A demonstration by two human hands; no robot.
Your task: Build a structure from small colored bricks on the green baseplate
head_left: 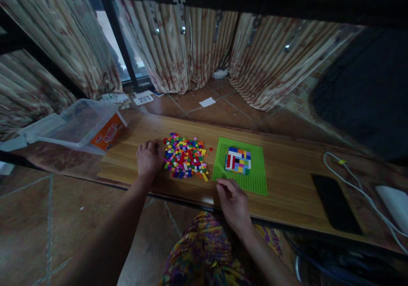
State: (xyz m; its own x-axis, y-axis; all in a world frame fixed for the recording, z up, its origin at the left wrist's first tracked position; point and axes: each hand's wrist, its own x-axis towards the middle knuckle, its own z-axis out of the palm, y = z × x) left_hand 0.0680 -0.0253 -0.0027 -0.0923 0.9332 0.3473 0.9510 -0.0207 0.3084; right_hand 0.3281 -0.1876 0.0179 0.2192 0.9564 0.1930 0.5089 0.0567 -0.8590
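Note:
A pile of small coloured bricks (185, 157) lies on a low wooden board (287, 179). Right of it sits a green baseplate (255, 175) with a small block of multicoloured bricks (238, 160) built on it. My left hand (149, 158) rests on the board at the pile's left edge, fingers curled in loosely. My right hand (232, 203) hovers at the baseplate's near left corner, thumb and fingers pinched together; what they hold, if anything, is too small to see.
A clear plastic tub (79, 124) with an orange label lies tipped at the board's left end. A black phone (334, 203), a white cable (350, 184) and a white device (393, 201) lie at the right. Curtains hang behind; papers lie on the tiled floor.

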